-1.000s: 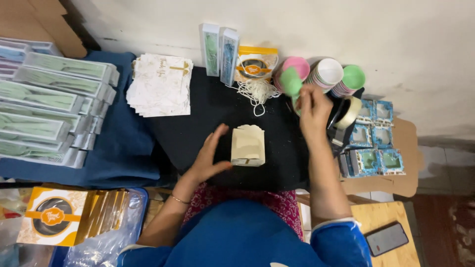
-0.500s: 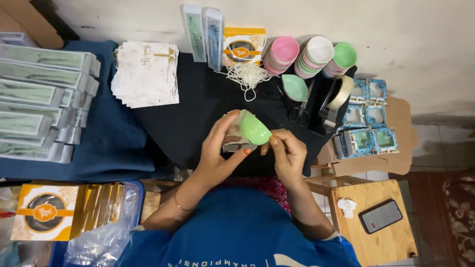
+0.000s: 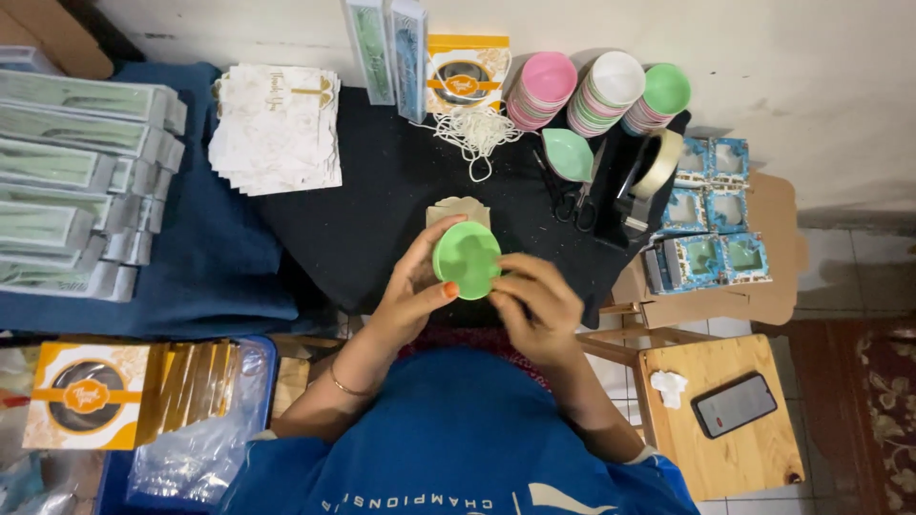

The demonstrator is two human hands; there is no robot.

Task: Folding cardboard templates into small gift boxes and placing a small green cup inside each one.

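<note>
My left hand (image 3: 417,286) and my right hand (image 3: 534,307) together hold a small round green dish (image 3: 467,257) just above the near edge of the black cloth (image 3: 382,191). The left fingers wrap its left rim and the right fingers press its right side. Under and behind the dish a beige paper pouch (image 3: 458,210) shows, mostly hidden by the dish and my left hand. Whether the pouch rests on the cloth or is held I cannot tell.
At the back stand stacks of pink (image 3: 540,88), white (image 3: 607,90) and green dishes (image 3: 656,97), a leaf-shaped dish (image 3: 569,154), scissors (image 3: 571,202), a tape dispenser (image 3: 645,179), string (image 3: 475,132), cards (image 3: 277,129). Boxes (image 3: 67,181) lie left. A phone (image 3: 733,404) lies on a stool.
A second ago my right hand reached to the dish stacks while the left rested by the pouch. Both hands have since come together near my body, holding a green dish over the pouch.
</note>
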